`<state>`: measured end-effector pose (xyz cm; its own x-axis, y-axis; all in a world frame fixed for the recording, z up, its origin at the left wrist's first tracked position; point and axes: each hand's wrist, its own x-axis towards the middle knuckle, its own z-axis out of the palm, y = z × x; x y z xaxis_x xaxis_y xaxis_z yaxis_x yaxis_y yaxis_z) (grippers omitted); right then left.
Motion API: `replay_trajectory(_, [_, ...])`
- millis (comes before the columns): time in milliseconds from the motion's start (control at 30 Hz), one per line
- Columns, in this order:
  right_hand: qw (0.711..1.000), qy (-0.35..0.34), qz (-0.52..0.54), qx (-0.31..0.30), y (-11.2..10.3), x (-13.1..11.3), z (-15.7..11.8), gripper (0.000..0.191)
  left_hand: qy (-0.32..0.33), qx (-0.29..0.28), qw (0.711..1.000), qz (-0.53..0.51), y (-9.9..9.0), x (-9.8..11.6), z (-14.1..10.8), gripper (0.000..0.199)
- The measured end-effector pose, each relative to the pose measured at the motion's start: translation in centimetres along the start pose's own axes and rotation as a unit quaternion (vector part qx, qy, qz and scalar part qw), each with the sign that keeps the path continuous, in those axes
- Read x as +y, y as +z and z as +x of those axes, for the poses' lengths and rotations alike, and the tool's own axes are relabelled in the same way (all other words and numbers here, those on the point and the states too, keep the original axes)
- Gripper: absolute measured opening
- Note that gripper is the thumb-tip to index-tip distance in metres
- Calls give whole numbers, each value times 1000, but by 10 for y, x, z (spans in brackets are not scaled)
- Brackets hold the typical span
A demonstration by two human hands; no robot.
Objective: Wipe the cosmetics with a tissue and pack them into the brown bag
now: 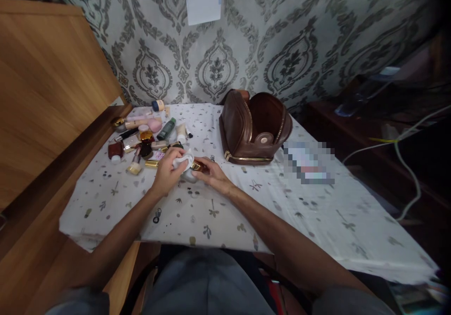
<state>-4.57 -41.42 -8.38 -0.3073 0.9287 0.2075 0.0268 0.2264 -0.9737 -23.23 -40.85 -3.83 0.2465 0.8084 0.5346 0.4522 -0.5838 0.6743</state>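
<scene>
My left hand (169,171) is closed on a crumpled white wipe (182,161). It is held up against a small cosmetic container with a gold-and-amber part (197,166), gripped by my right hand (214,177). A greyish rounded part of the container shows below the wipe; the rest is hidden by fingers. Just left of my left hand lies a gold tube (151,163). Around it are a foundation bottle with beige contents (134,167), a dark red bottle (115,151), an amber jar (146,137), a green tube (167,129) and a cream tube (181,133).
A brown leather bag (237,122) stands unzipped behind my right hand. Farther right lies a pixelated flat item (308,162). The patterned white cloth (211,216) covers the table. A wooden panel (45,84) borders the left, and white cables (412,174) hang at the right.
</scene>
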Motion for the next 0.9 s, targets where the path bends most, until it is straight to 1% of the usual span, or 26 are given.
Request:
replay_trajectory(33, [1000, -8, -3, -1, -1, 0, 0, 54, 12, 0, 1000, 2, 0, 1, 2, 16])
replay_trajectory(100, [1000, -18, 1, -4, -2, 1, 0, 54, 30, -25, 999, 7, 0, 3, 6, 20])
replay_trajectory(167, [1000, -21, 12, -9, -3, 2, 0, 55, 45, -53, 997, 20, 1, 3, 8, 17])
replay_trajectory(200, [1000, -21, 17, -11, -3, 3, 0, 55, 51, -55, 997, 34, 1, 2, 8, 15])
replay_trajectory(233, [999, -21, 21, -14, -3, 3, 0, 55, 57, -47, 996, 53, 2, 1, 8, 13])
replay_trajectory(300, [999, -19, 27, -17, -3, 5, 1, 55, 67, -10, 993, 101, 4, -2, 7, 13])
replay_trajectory(333, [999, -19, 32, -16, -3, 6, 1, 56, 67, 6, 990, 123, 5, -4, 6, 14])
replay_trajectory(400, [999, -18, 40, -16, -2, 7, 1, 58, 54, 16, 987, 154, 7, -6, 5, 16])
replay_trajectory(500, [999, -21, 38, -17, -1, 9, 1, 58, 22, 2, 984, 179, 10, -7, 5, 20])
replay_trajectory(633, [999, -25, 17, -14, -1, 10, 1, 59, -8, 2, 979, 202, 14, -2, 7, 24])
replay_trajectory(733, [999, -32, 11, -10, -2, 10, 1, 59, 13, -15, 978, 206, 11, 3, 4, 24])
replay_trajectory(833, [999, -35, 7, -11, -2, 10, 1, 60, 52, -35, 977, 202, 3, 6, -3, 13])
replay_trajectory(900, [999, -34, -3, -11, -2, 9, 0, 59, 61, -46, 979, 191, -4, 8, -7, 13])
